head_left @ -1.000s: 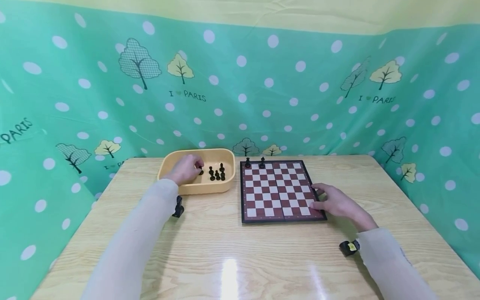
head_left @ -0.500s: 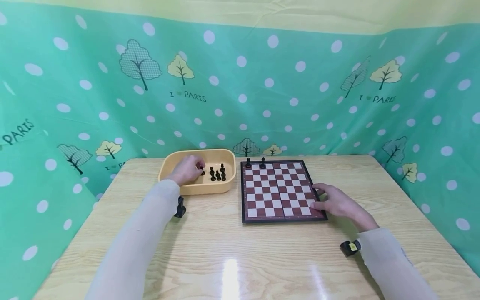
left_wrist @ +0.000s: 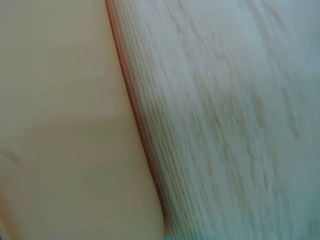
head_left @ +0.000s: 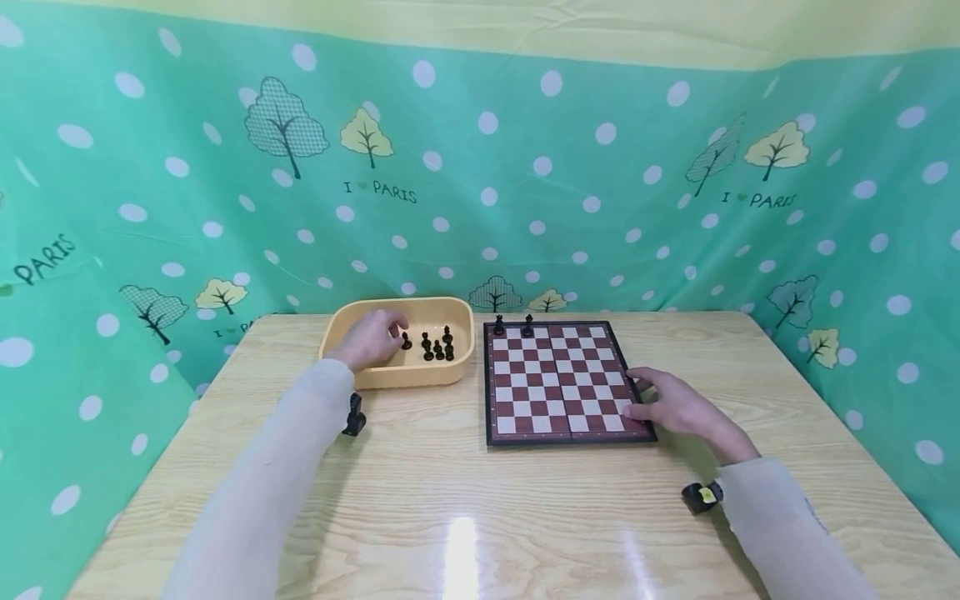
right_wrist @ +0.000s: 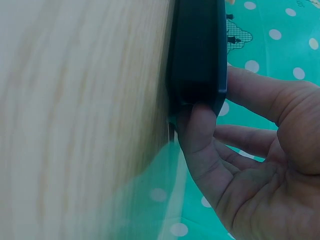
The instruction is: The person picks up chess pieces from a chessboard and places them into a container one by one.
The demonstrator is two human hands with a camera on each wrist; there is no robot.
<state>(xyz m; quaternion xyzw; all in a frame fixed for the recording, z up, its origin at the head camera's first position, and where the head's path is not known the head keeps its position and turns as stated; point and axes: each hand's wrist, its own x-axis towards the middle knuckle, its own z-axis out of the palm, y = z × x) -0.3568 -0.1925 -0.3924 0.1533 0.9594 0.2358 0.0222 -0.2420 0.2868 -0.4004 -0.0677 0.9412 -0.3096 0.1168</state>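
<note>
In the head view, my left hand (head_left: pixel 367 340) reaches over the rim into a yellow plastic tray (head_left: pixel 408 378), its fingers bent loosely. A black chess piece (head_left: pixel 407 342) stands upright just beyond the fingertips. Several more black chess pieces (head_left: pixel 438 350) are grouped to the right of it. On the right, my right hand (head_left: pixel 671 406) holds the near right part of the chessboard (head_left: pixel 570 383), thumb on top. The right wrist view shows fingers against the black edge of the board (right_wrist: pixel 197 50). Two black chess pieces (head_left: pixel 528 327) stand on the board's far left row.
A wooden table (head_left: pixel 405 492) bears both tray and board, which lie side by side near its back edge. Behind hangs a green dotted curtain (head_left: pixel 510 225). The left wrist view shows only the tray's wall (left_wrist: pixel 75 90) and wood grain.
The left fingers have eased slightly left, and more of the chess piece beside them shows. The right hand and the board keep their places.
</note>
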